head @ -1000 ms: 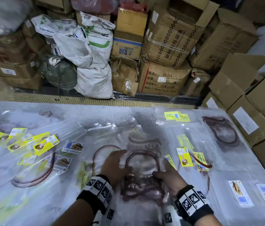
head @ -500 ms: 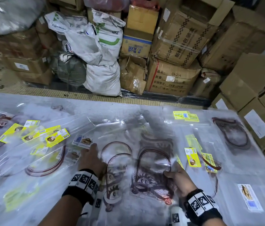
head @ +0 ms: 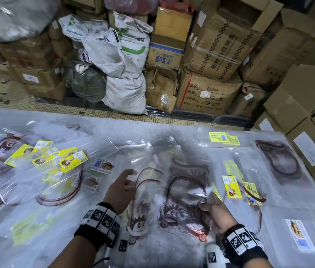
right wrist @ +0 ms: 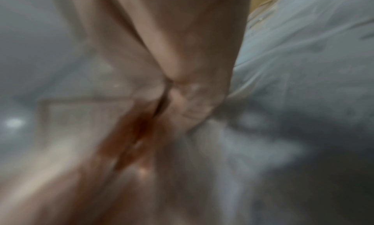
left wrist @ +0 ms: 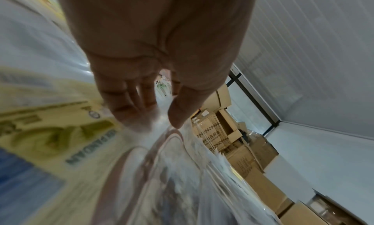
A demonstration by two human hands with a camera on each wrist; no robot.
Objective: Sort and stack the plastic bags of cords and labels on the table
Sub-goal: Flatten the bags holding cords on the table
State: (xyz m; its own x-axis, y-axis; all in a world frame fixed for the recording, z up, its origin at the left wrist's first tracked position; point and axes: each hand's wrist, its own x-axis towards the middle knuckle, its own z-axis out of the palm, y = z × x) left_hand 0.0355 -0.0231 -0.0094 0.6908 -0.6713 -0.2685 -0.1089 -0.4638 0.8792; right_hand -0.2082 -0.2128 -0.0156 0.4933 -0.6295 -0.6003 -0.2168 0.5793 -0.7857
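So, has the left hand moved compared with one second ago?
Yes. The left hand slid left, off the right cartoon bag that the right hand grips.

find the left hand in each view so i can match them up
Head: left hand lower centre, fingers straight over the clear bags.
Left wrist: fills the upper middle, fingertips toward the bags.
Right wrist: not in it.
Shared landmark: checker-taped carton, at middle right in the left wrist view.

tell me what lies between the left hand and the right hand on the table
In the head view, two clear plastic bags printed with dark red arches and cartoon faces lie side by side: a narrow bag beside the left hand, and a wider bag pinched by the right hand.
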